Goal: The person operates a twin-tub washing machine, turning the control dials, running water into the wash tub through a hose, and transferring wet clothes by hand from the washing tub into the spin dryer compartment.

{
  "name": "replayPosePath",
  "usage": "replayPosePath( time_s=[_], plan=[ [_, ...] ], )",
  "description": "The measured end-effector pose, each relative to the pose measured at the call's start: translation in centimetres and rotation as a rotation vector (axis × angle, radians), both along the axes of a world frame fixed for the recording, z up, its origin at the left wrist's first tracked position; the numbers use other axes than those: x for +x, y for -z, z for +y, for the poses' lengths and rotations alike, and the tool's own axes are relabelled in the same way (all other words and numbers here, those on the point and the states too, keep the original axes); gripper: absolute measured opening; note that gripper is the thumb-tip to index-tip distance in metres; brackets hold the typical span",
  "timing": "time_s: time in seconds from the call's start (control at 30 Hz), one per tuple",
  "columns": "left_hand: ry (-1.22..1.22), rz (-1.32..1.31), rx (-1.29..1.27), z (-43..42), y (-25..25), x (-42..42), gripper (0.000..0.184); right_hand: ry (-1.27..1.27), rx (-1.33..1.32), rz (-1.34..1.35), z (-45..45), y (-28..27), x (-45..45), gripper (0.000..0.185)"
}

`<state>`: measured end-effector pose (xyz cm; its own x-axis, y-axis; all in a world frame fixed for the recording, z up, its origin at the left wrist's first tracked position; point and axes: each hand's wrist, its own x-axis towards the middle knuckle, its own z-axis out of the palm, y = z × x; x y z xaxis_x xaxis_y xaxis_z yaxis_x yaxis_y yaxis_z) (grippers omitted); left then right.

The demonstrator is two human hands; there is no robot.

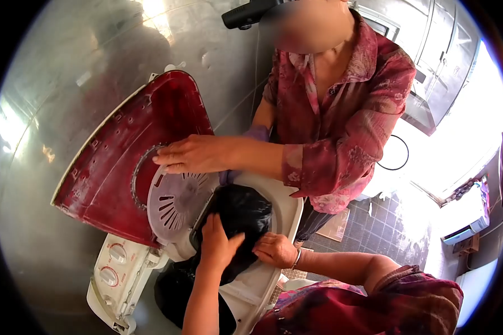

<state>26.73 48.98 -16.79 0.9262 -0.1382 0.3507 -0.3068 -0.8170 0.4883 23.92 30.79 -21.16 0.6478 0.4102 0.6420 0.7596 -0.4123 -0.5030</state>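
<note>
A shiny black bundle of soft material (243, 209) fills the opening of a twin-tub washing machine (282, 198). More black material (176, 293) trails over the tub at the lower left. My left hand (218, 245) rests on the bundle with fingers stretched and thumb apart. My right hand (276, 250) has its fingers curled at the bundle's right edge, appearing to grip it; the fingertips are partly hidden. Facing me, another person's hand (187, 153) lies at the top of a pale, slotted round inner lid (176, 209), which stands tilted up.
The machine's red lid (134, 162) leans raised against the metal-looking wall (112, 61). A control panel with two knobs (113, 268) is at the lower left. The other person (341, 123) stands close across the machine. Dark floor tiles (385, 223) show at the right.
</note>
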Motion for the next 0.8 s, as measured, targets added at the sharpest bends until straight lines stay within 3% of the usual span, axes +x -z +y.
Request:
replayPosePath(
  time_s=[0.03,0.07,0.13,0.2,0.27,0.3,0.33,0.4,0.43,0.5,0.53,0.57,0.6,0.63,0.7,0.73,0.8],
  plan=[
    [-0.009,0.165,0.169,0.2,-0.5,-1.2,0.061,-0.019,-0.023,-0.006,-0.1,0.1,0.2,0.007],
    [-0.02,0.187,0.176,0.7,-1.1,-1.7,0.061,-0.049,-0.05,0.0,0.0,0.3,0.1,0.008],
    [-0.02,-0.083,0.113,3.4,-1.3,-3.9,0.055,-0.059,-0.103,-0.117,-0.1,0.6,0.4,0.01],
    [-0.17,-0.19,0.06,7.0,0.2,-6.6,0.043,-0.074,-0.062,-0.058,-0.2,0.7,0.5,0.007],
    [-0.422,-0.149,0.012,10.2,3.9,-9.2,0.046,-0.119,-0.039,0.024,-0.1,0.4,0.6,0.008],
    [-0.515,-0.005,0.026,11.9,7.2,-10.5,0.055,-0.14,-0.052,0.062,-0.2,-0.1,0.7,0.007],
    [-0.479,0.1,0.034,13.7,11.1,-11.9,0.062,-0.154,-0.074,0.094,-0.3,-0.5,0.6,0.006],
    [-0.4,0.311,-0.38,14.1,15.2,-11.7,0.067,-0.168,-0.114,0.107,-0.1,-0.9,0.3,0.005],
    [-0.42,0.305,-0.402,14.0,16.1,-11.4,0.067,-0.168,-0.14,0.107,0.0,-1.1,0.4,0.005],
    [-0.135,0.458,-0.817,12.3,16.3,-9.6,0.06,-0.188,-0.161,0.114,0.4,-1.3,0.5,0.004],
    [-0.144,0.444,-0.835,11.7,15.9,-10.2,0.06,-0.175,-0.159,0.135,0.5,-1.3,0.5,0.003],
    [-0.14,0.638,-0.903,11.0,14.6,-11.1,0.053,-0.204,-0.227,0.181,0.4,-1.1,0.6,0.016],
    [-0.133,0.839,-0.964,10.4,13.4,-11.9,0.046,-0.214,-0.236,0.179,0.9,-1.4,0.6,0.016],
    [-0.143,0.839,-0.971,10.1,12.5,-12.6,0.046,-0.22,-0.264,0.183,2.0,-1.9,0.3,0.027],
    [-0.307,0.801,-1.371,9.9,10.8,-12.9,0.035,-0.32,-0.353,0.197,4.2,-3.2,0.5,0.058],
    [-0.307,0.799,-1.371,10.2,10.0,-12.8,0.035,-0.32,-0.352,0.195,5.6,-3.3,0.5,0.058],
    [-0.423,0.517,-1.572,11.1,7.7,-12.6,0.028,-0.291,-0.328,0.104,8.5,-3.2,0.3,0.064]
  ],
)
